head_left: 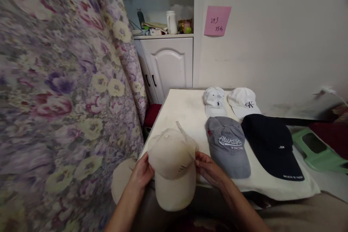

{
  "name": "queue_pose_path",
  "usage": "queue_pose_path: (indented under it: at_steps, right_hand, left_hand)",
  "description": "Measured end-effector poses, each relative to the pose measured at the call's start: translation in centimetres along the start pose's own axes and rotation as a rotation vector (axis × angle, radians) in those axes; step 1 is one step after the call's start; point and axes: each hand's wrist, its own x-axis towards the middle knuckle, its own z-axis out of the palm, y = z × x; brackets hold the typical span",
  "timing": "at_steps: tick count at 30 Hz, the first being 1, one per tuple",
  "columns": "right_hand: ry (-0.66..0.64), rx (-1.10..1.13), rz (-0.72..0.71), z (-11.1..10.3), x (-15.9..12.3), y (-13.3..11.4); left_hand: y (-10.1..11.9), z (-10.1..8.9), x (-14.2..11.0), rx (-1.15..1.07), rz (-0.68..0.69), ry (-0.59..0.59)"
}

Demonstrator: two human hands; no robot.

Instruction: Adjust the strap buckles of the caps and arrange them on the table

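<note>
A beige baseball cap [171, 156] is held up between my two hands over the near edge of the table, its brim pointing down toward me. My left hand [144, 170] grips its left side, and my right hand [208, 166] pinches its right side. A thin strap sticks up from the crown. Just right of my right hand lies a grey cap [227, 145] with white "Always" lettering. Beyond that is a large dark navy cap [269, 145]. Another beige cap [122, 177] shows partly behind my left forearm.
On the far side of the cloth-covered table [179, 105] lie a small white cap [214, 99] and a white cap with "CK" letters [243, 101]. A floral curtain [67, 98] hangs close on the left. A green plastic stool [312, 152] stands at the right.
</note>
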Motion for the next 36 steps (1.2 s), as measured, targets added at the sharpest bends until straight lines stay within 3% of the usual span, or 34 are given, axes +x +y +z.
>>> queue_pose_path:
  at_steps: [3,7,12,16,23,26,29,33,36]
  right_hand:
    - [-0.035,0.028,-0.012,1.0,-0.5,-0.8]
    - [0.035,0.048,-0.067,3.0,-0.7,-2.2]
    - [0.065,0.044,-0.136,4.9,-0.9,-4.3]
    - [0.013,-0.018,-0.164,5.8,-0.9,-6.2]
    - [0.008,-0.222,-0.262,6.6,-0.7,-10.0]
    - [-0.083,-0.390,-0.222,5.7,-1.4,-11.0]
    - [-0.178,-0.480,-0.119,4.2,-2.6,-11.0]
    - [-0.292,-0.499,0.019,2.7,-3.9,-10.4]
    - [-0.315,-0.502,0.022,2.6,-4.4,-10.5]
  left_hand:
    - [0.3,2.4,-1.2,0.039,0.034,0.113]
    - [0.8,5.4,-3.4,0.112,0.121,0.172]
    - [2.1,6.8,-4.5,0.058,0.244,0.203]
    - [3.5,8.2,-4.8,0.035,0.354,0.131]
    - [4.9,12.3,-5.6,0.226,0.601,0.016]
    - [4.3,12.1,-5.8,0.406,0.622,0.046]
    - [3.3,10.8,-6.1,0.524,0.535,0.048]
    - [2.4,10.0,-7.4,0.594,0.438,-0.009]
    - [2.3,10.7,-8.7,0.732,0.395,-0.081]
